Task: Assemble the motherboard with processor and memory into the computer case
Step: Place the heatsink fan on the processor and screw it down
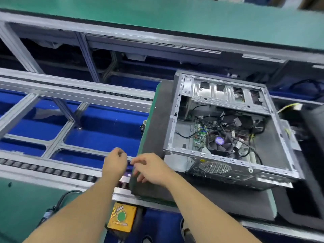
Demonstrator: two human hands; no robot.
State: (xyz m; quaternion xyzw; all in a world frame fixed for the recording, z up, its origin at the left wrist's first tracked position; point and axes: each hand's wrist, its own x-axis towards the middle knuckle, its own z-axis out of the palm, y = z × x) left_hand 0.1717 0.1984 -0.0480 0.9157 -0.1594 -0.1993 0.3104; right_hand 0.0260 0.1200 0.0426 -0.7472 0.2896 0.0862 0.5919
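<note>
An open grey computer case [177, 106] lies on its side on a dark pallet [157, 123] with a green edge. Inside the case sits a green motherboard [199, 137] with a black cooler fan [220, 142] and loose black cables [228, 120]. My left hand [114, 162] hovers just left of the pallet's near left corner, fingers curled, with nothing seen in it. Beside it, my right hand [150, 168] rests on that corner with its fingers curled over the pallet's edge. Both hands are apart from the case.
The pallet sits on a roller conveyor [52, 171] with aluminium rails and blue flooring below. A yellow box with a green button [121, 217] is mounted under the near rail. A green bench top [157, 14] runs across the back. Another dark pallet [312, 172] adjoins on the right.
</note>
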